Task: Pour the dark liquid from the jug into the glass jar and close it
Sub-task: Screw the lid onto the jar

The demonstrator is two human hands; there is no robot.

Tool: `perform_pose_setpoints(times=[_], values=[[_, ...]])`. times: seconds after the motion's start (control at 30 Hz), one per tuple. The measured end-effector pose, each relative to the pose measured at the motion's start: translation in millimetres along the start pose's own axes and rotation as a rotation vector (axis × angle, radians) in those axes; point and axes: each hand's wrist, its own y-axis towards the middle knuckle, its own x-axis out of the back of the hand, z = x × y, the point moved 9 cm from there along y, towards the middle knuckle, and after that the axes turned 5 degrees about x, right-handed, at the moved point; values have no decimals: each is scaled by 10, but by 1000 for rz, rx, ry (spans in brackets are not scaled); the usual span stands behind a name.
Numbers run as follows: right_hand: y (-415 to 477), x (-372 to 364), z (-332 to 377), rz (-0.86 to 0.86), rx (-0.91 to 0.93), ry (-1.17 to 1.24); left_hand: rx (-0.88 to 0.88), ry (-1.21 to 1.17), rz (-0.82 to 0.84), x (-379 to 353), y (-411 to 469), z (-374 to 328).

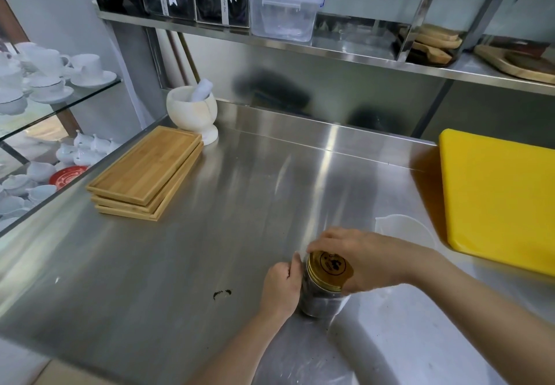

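A glass jar (319, 303) with dark contents stands upright on the steel counter (210, 249), near its front edge. A gold lid (329, 267) with a dark emblem sits on the jar's mouth. My left hand (282, 287) wraps the jar's left side. My right hand (363, 260) grips the lid's rim from the right and above. A white translucent jug (402, 231) stands just behind my right hand, partly hidden by it; its inside looks pale.
A small dark spill (222, 293) marks the counter left of the jar. Stacked wooden trays (147, 171) and a white mortar with pestle (193, 111) stand at the back left. A yellow cutting board (498, 198) lies at right. Shelves hang overhead.
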Motion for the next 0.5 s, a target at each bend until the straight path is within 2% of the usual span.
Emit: perform_pose_setpoints(times=[0.2, 0.33, 0.43, 0.5], values=[[28, -9, 5, -52, -153, -173, 0, -18, -1, -3, 17, 31], [34, 12, 94, -218, -191, -288, 9, -20, 27, -31, 26, 33], [-1, 60, 186, -472, -83, -326, 16, -36, 43, -33, 18, 59], [-35, 8, 208, -512, 33, -330, 15, -18, 30, 1, 11, 65]])
